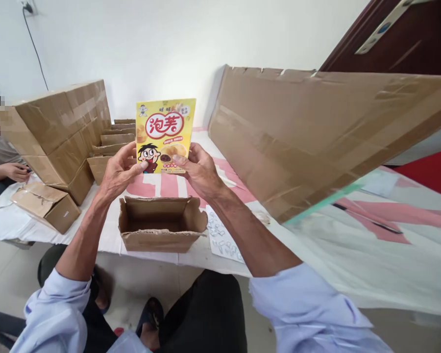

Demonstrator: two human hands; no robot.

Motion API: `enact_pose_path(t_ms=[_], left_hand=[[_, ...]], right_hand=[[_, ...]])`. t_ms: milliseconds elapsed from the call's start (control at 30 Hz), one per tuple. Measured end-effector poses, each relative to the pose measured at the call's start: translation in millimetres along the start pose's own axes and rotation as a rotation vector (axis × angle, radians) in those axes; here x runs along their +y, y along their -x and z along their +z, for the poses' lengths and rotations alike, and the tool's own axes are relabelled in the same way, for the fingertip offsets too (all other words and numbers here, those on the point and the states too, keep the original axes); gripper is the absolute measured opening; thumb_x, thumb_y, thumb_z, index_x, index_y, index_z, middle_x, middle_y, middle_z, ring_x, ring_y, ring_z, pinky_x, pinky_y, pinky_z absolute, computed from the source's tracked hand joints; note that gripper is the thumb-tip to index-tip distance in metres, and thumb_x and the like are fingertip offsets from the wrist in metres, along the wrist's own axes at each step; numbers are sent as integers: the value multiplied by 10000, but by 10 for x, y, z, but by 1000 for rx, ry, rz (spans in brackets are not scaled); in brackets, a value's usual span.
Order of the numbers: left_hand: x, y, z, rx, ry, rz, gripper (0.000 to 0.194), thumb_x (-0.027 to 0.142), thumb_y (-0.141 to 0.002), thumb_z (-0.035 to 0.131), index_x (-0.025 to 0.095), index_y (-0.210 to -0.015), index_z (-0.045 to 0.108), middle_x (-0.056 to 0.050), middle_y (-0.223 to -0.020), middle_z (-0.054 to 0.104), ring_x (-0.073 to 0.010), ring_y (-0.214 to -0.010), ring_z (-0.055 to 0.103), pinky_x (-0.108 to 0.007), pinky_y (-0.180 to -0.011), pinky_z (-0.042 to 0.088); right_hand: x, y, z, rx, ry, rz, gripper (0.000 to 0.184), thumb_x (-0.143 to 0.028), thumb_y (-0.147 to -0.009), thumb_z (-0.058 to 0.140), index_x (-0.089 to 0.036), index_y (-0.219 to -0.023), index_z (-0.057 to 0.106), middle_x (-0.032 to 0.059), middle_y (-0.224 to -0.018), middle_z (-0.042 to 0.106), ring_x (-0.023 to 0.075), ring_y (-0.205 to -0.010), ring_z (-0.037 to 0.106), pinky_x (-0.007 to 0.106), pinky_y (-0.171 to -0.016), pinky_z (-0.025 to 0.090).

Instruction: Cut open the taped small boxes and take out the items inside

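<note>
A yellow snack box (165, 135) with a cartoon child and red lettering is held upright between my two hands, its printed front facing me. My left hand (124, 166) grips its left side, the thumb over the lower front corner. On the right side, my right hand (200, 166) grips it with the thumb across the lower front. Below and nearer to me, an open cardboard box (161, 241) stands on the table, its top edges ragged. I see no contents in the part of its inside that shows.
Taped cartons (59, 132) are stacked at the left, with a small carton (47, 203) before them. Several open boxes (117, 139) line up behind my left hand. A large cardboard panel (297, 127) leans at the right. A sheet of stickers (224, 235) lies under my right forearm. Another person's hand (16, 171) is far left.
</note>
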State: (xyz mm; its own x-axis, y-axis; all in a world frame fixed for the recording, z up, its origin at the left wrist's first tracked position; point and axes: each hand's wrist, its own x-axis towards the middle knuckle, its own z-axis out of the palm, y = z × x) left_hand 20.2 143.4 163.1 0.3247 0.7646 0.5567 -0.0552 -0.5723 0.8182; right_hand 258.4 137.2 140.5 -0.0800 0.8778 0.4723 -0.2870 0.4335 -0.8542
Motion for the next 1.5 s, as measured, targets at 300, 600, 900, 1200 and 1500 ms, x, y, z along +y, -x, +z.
enact_pose_path(t_ms=[300,600,900,1200,1500], left_hand=[[-301,221,-104,92,-315,114,696,499,-729,993,227,-1324,757,-129,-1312,769,-308,-1178,753,-401,-951,665],[-829,341,-694,280,-149,-162,760,536,-592,1034,176,-1202,762,-123,-1189,817,-323,-1066,790,-437,-881,692],[-1642,588,-1236,455,-159,-474,733,464,-369,1056,120,-950,770,-116,-869,811,-256,-731,757,-408,-700,670],[-1709,572,-1173,624,-464,-547,397,309,-543,903,167,-873,733,-127,-958,804,-337,-963,756,-391,-793,603],[-868,1880,-833,679,-608,-543,331,516,-727,752,213,-852,707,-49,-774,735,-220,-696,682,-331,-653,554]], right_hand=[[269,185,-123,-47,416,-134,566,-586,-817,877,-250,-1222,666,97,-1283,778,298,-1122,748,570,-1060,599],[263,369,-485,-4,527,28,504,-633,-845,819,-233,-1147,762,123,-1253,787,306,-1147,748,532,-1020,607],[361,1107,-752,-23,386,399,707,-833,-828,709,-248,-1215,800,107,-1171,821,333,-1206,736,429,-985,611],[333,941,-559,28,459,427,450,-648,-803,763,-215,-917,800,36,-848,740,214,-785,646,310,-678,516],[803,276,-42,148,139,396,468,-652,-671,804,-217,-775,668,-13,-712,655,157,-635,598,301,-593,556]])
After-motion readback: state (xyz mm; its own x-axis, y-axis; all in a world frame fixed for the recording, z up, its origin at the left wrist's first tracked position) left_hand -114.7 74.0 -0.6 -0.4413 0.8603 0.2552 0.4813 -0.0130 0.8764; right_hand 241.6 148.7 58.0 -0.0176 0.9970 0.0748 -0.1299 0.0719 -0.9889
